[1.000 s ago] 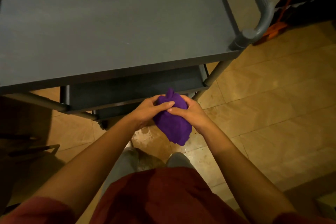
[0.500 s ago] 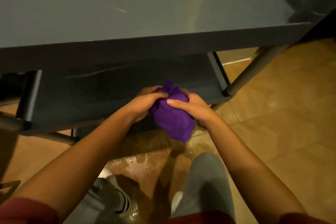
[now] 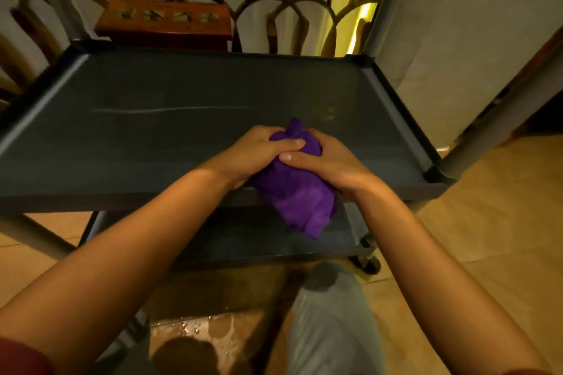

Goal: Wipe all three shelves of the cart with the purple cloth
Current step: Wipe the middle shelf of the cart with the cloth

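Both the left hand (image 3: 259, 151) and right hand (image 3: 329, 163) clench the purple cloth (image 3: 297, 195); spread it flat before wiping the middle shelf (image 3: 152, 131) beneath the grip.

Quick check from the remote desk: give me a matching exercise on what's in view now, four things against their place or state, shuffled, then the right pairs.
Things:
1. purple cloth
2. middle shelf
3. bottom shelf
4. wooden box

Places or states:
A. behind the cart, by the curved railing
B. bunched between the left hand and the right hand
C. lowest level, partly hidden by the forearms
D. straight ahead, bare, with a pale streak across it

Pairs: 1-B, 2-D, 3-C, 4-A
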Tool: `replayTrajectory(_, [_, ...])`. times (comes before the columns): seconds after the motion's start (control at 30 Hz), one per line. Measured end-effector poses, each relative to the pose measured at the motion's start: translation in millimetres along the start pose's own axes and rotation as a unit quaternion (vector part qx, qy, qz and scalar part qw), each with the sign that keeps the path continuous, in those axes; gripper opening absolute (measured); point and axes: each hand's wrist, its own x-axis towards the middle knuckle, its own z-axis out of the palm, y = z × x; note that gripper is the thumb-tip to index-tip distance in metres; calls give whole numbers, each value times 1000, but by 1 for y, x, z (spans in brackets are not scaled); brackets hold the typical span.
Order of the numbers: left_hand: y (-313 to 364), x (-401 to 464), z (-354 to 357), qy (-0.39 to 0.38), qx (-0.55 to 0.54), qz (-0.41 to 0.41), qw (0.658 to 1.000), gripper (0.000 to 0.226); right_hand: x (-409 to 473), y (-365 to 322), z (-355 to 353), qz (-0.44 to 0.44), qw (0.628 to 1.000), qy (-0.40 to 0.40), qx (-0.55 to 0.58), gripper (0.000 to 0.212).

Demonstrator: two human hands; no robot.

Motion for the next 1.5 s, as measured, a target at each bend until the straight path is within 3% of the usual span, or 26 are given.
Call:
replayTrajectory(0.1, [-9, -3, 4, 56, -73, 31, 995, 21, 3, 1, -2, -20, 999, 32, 37, 40])
replayTrajectory(0.17, [-11, -3, 7, 97, -155, 53, 982, 20, 2, 4, -4, -28, 989, 55, 138, 38])
replayTrajectory(0.23, [-9, 0, 8, 140, -240, 68, 958, 24, 1, 6, -6, -12, 969, 41, 243, 40])
replayTrajectory(0.33, [-6, 4, 9, 156, -335, 84, 925, 27, 1, 10, -9, 6, 952, -10, 305, 43])
replayTrajectory(0.4, [-6, 8, 16, 189, -257, 100, 942, 22, 1, 9, -10, 1, 931, -40, 363, 43])
replayTrajectory(0.47, [-10, 13, 24, 257, -3, 128, 958, 23, 5, 7, -6, -6, 913, -51, 406, 37])
replayTrajectory(0.53, [-15, 15, 25, 288, 220, 125, 923, 29, 15, 7, 5, -16, 946, -8, 322, 30])
replayTrajectory(0.57, [-16, 16, 21, 294, 281, 109, 907, 33, 19, 6, 11, -13, 964, 26, 263, 30])
replayTrajectory(0.67, [-24, 13, 0, 304, 370, 83, 874, 53, 39, -2, -1, 11, 973, 114, 199, 29])
replayTrajectory(0.73, [-31, 6, -13, 290, 475, 69, 828, 67, 60, -11, -30, 2, 975, 190, 112, 35])
replayTrajectory(0.77, [-35, 2, -20, 270, 532, 63, 800, 72, 70, -15, -47, -9, 970, 241, 4, 38])
replayTrajectory(0.83, [-40, -6, -39, 239, 604, 39, 760, 84, 89, -18, -85, -66, 914, 331, -224, 40])
replayTrajectory(0.93, [-41, -15, -68, 223, 649, -35, 726, 102, 109, -1, -124, -114, 846, 324, -409, 44])
replayTrajectory(0.97, [-41, -18, -75, 221, 650, -58, 725, 105, 114, 8, -129, -105, 840, 295, -443, 48])
replayTrajectory(1.03, [-43, -22, -83, 209, 634, -81, 740, 106, 118, 25, -121, -64, 862, 209, -457, 52])
replayTrajectory(1.1, [-46, -23, -84, 182, 615, -45, 766, 96, 120, 36, -106, -52, 866, 120, -482, 56])
replayTrajectory(1.13, [-46, -23, -83, 167, 612, -7, 773, 88, 120, 39, -101, -63, 860, 113, -494, 60])
replayTrajectory(1.23, [-46, -19, -78, 147, 609, 75, 776, 74, 122, 37, -106, -35, 845, 202, -494, 79])
replayTrajectory(1.33, [-45, -6, -69, 121, 626, 34, 769, 83, 126, 37, -113, 77, 839, 213, -494, 88])
replayTrajectory(1.5, [-52, 5, -60, 109, 606, -6, 788, 89, 138, 49, -111, 43, 861, 183, -473, 75])
